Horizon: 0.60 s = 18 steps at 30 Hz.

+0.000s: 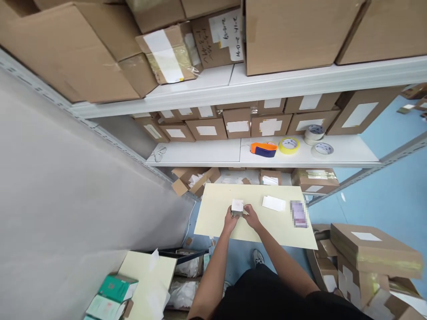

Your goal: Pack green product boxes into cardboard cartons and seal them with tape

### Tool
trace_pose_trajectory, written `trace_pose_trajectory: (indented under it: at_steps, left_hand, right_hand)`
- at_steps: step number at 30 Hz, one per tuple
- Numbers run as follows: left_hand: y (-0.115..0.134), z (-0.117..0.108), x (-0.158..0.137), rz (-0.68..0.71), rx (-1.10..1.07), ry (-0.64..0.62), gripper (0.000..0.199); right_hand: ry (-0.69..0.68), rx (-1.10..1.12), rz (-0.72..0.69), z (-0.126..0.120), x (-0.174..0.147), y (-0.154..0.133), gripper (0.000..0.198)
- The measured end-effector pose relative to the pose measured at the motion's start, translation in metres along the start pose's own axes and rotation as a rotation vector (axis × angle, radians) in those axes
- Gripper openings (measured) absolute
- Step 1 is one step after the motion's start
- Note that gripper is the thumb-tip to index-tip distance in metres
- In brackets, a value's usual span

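Note:
A small, cube-like white box [237,206] with greyish sides is held just above the cream-coloured table [213,222]. My left hand [230,219] grips it from the lower left, fingers and thumb closed around its side. At its right side is my right hand [251,216], with curled fingers against the lower right edge. Faint marks show on the box's top face, too small to read. To the right on the same table lie a flat white card or box [274,203] and a blurred purple rectangular item [299,214].
Behind the table, a white shelf [200,152] carries labelled cartons, tape rolls [288,145] and an orange-and-blue tape dispenser [264,149]. An open carton [195,178] stands at the table's back left. Cardboard boxes [373,249] are piled at right; green boxes [116,289] lie lower left.

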<state>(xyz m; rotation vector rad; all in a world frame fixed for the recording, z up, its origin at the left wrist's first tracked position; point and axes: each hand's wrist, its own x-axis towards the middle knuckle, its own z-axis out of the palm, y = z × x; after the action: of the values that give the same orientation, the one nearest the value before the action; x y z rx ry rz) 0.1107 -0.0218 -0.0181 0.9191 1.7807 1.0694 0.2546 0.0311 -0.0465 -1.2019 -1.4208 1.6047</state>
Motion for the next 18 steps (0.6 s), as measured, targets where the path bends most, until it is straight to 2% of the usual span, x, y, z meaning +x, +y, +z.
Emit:
trace_pose_trajectory:
  at_steps: [3, 7, 12, 18]
  left_hand:
    - [-0.002, 0.004, 0.005, -0.033, 0.139, -0.021, 0.067]
    - [0.007, -0.005, 0.013, 0.042, 0.248, 0.0, 0.076]
    - [0.026, -0.021, 0.028, 0.162, 0.509, -0.065, 0.085]
    - [0.03, -0.038, 0.045, 0.241, 0.758, -0.218, 0.065]
  right_hand:
    - [-0.021, -0.006, 0.019, -0.007, 0.007, 0.013, 0.049]
    - [-0.121, 0.02, 0.091, -0.006, 0.013, 0.021, 0.074]
    - [-0.189, -0.041, 0.078, 0.0, 0.014, 0.026, 0.08]
    - [-0.206, -0.165, 0.095, 0.002, 0.016, 0.033, 0.086]
